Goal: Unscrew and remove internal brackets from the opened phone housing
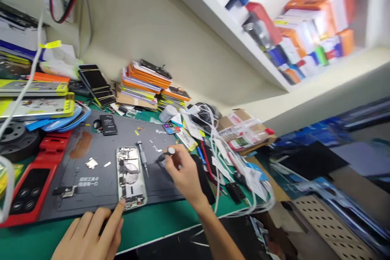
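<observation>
An opened phone housing (pixel 131 178) with its inner parts exposed lies on the grey work mat (pixel 103 189). My left hand (pixel 91 235) is at its near end, index finger stretched out onto the lower left corner. A dark patch between those fingers cannot be made out. Pinched in my right hand (pixel 184 172) is a dark screwdriver (pixel 167 154) with a pale round cap, held low over the mat, right of the phone. A second, grey screwdriver (pixel 142 156) lies close along the housing's right edge. Behind sits a black phone battery (pixel 108 124).
Small loose parts (pixel 92 163) and a flex cable part (pixel 67 191) lie left of the phone. A red holder (pixel 36 178) borders the mat. Stacked boxes (pixel 144 79) stand at the wall. White cables (pixel 215 150) and a cardboard box (pixel 243 130) crowd the right.
</observation>
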`<action>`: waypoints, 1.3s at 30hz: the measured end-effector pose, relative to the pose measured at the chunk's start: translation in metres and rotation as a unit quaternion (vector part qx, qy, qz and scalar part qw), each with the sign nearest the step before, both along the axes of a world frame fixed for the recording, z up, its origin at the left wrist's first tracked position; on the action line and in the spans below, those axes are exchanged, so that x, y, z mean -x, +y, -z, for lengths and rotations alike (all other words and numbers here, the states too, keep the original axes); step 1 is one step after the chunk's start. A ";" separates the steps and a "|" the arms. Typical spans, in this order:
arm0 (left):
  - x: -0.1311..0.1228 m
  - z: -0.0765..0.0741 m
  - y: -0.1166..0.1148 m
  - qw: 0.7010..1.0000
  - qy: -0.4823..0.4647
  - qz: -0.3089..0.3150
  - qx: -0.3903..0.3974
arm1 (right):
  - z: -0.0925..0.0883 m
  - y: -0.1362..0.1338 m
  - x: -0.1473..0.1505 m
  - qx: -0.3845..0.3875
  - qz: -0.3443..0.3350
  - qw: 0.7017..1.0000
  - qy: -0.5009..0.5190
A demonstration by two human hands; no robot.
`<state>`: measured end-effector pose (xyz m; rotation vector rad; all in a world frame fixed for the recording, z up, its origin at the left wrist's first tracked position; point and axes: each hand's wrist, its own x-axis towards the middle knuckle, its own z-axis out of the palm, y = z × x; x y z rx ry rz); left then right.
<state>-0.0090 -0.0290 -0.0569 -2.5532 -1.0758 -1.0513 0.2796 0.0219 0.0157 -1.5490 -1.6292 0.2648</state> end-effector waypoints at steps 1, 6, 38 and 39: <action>-0.002 -0.005 -0.003 1.000 0.015 0.001 0.012 | 0.002 -0.001 -0.001 -0.004 0.001 1.000 0.006; -0.011 -0.022 -0.013 0.997 -0.009 -0.047 0.054 | 0.005 -0.005 0.006 -0.019 -0.003 0.998 0.066; 0.023 -0.053 -0.007 0.835 -0.337 0.143 0.411 | 0.021 -0.060 0.111 0.048 -0.166 0.865 0.471; 0.022 -0.054 -0.007 0.829 -0.344 0.141 0.418 | 0.022 -0.061 0.112 0.048 -0.172 0.858 0.481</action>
